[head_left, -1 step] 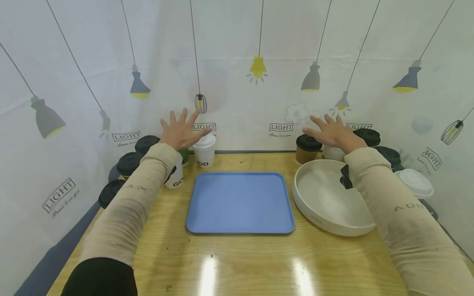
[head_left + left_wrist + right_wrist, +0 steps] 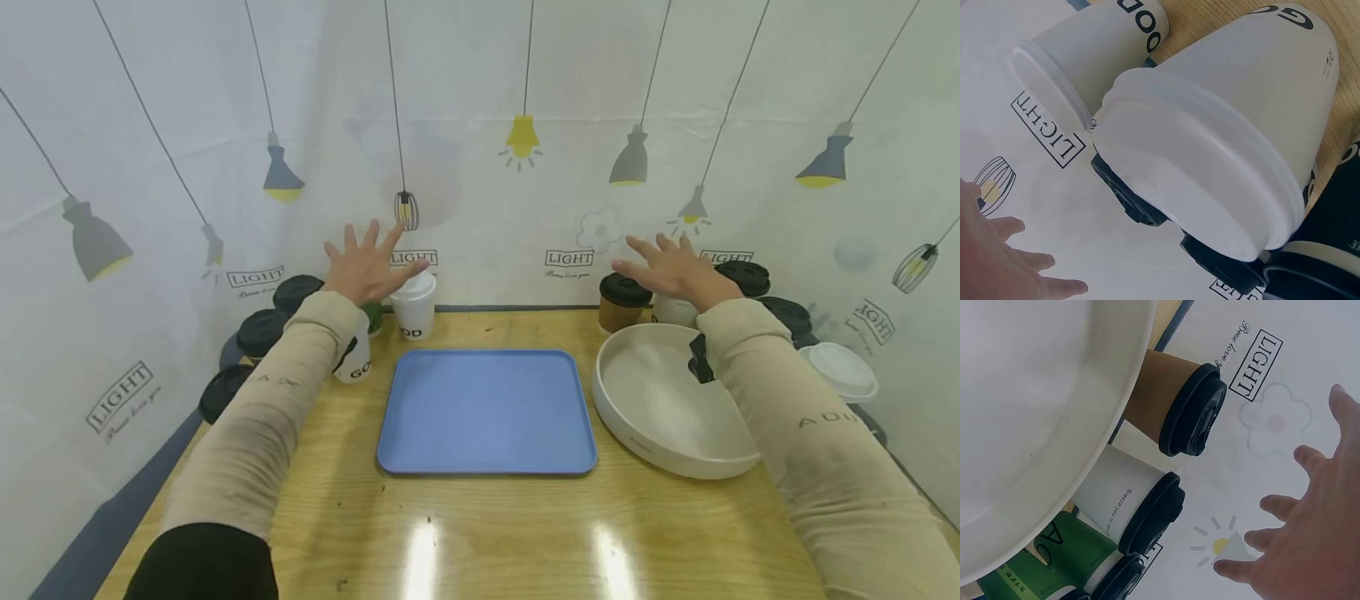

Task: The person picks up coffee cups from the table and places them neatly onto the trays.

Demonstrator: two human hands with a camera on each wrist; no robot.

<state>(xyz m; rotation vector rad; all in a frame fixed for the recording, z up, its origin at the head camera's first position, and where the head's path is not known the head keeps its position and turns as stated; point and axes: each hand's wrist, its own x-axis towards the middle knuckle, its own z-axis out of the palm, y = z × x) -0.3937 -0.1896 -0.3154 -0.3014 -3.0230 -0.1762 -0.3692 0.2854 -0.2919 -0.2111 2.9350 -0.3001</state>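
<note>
My left hand (image 2: 365,267) is raised with its fingers spread, holding nothing, above lidded paper cups at the back left. Nearest to it are a white-lidded cup (image 2: 414,307) and, in the left wrist view, a large white cup (image 2: 1254,81) with a white lid. My right hand (image 2: 675,271), likewise spread and bare, hovers over the back right cups. Below it stand a brown cup (image 2: 621,304) with a black lid and a white cup (image 2: 1125,494) with a black lid. Between the forearms lies a blue tray (image 2: 487,412) with nothing on it.
A wide cream bowl (image 2: 667,408) stands right of the tray, partly under the right forearm. More black-lidded cups (image 2: 261,332) line the left edge, and a white-lidded cup (image 2: 840,371) stands at far right. Green cups (image 2: 1075,550) sit behind the bowl. A printed curtain (image 2: 480,167) closes the back.
</note>
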